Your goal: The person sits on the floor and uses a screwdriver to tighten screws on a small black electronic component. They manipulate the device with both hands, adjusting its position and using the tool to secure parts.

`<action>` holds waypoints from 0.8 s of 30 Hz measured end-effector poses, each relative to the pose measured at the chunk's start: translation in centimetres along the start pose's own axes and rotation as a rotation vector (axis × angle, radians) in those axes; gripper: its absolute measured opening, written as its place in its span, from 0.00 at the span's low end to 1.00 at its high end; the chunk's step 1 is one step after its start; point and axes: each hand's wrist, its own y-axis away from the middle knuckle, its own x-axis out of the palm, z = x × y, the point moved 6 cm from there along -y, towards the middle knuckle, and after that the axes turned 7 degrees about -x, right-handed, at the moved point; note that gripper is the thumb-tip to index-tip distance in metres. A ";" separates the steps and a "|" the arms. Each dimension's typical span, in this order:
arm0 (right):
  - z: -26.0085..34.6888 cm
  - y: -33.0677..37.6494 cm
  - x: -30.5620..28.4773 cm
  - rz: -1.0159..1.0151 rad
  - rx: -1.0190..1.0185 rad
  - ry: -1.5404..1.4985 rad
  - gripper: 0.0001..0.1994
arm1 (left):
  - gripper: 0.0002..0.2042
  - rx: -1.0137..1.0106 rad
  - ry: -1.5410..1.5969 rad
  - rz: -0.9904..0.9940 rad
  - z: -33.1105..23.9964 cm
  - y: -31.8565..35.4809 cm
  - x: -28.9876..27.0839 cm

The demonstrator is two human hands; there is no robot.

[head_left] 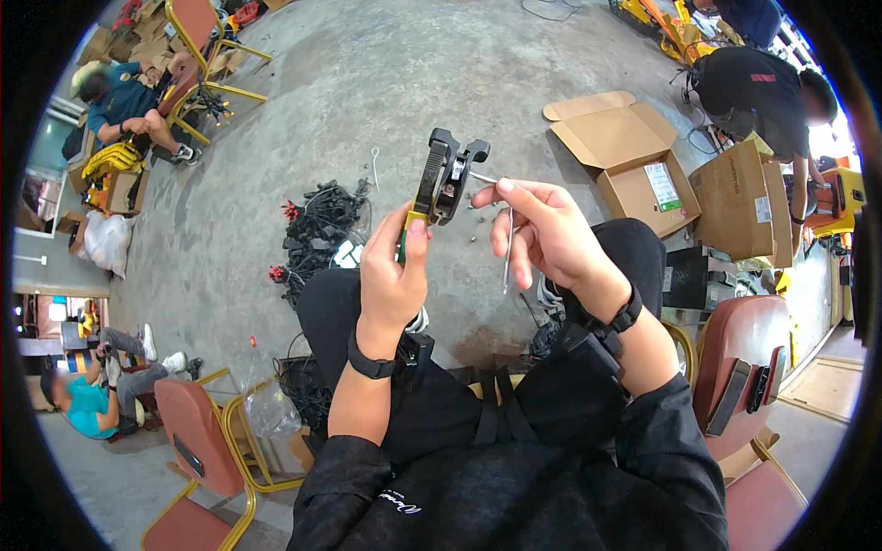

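My left hand (397, 266) is closed around the lower end of a black clamp-like part (444, 179), held upright above my lap. A toothed edge runs along its left side, and some yellow and green shows by my fingers. My right hand (551, 230) pinches a thin metal hex key (507, 262) at its bend. The short arm of the key points left and reaches the right side of the part; whether its tip sits in a screw is too small to tell. The long arm hangs down below my fingers.
A pile of black cables (322, 230) lies on the concrete floor ahead left. An opened cardboard box (634, 174) and a taller carton (735, 202) stand ahead right. Red chairs (749, 367) flank me. One person (763, 96) bends over at far right; two people sit at left.
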 end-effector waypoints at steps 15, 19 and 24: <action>3.3 1.4 2.1 -0.249 -1.055 1.348 0.09 | 0.21 -0.212 0.293 0.068 0.9 0.2 0.7; 2.4 0.9 0.7 -0.223 -0.846 1.093 0.09 | 0.20 -0.245 0.352 0.070 1.0 0.2 0.9; 0.7 0.0 -0.1 -0.116 -0.314 0.487 0.13 | 0.20 -0.234 0.385 0.055 0.8 0.2 0.7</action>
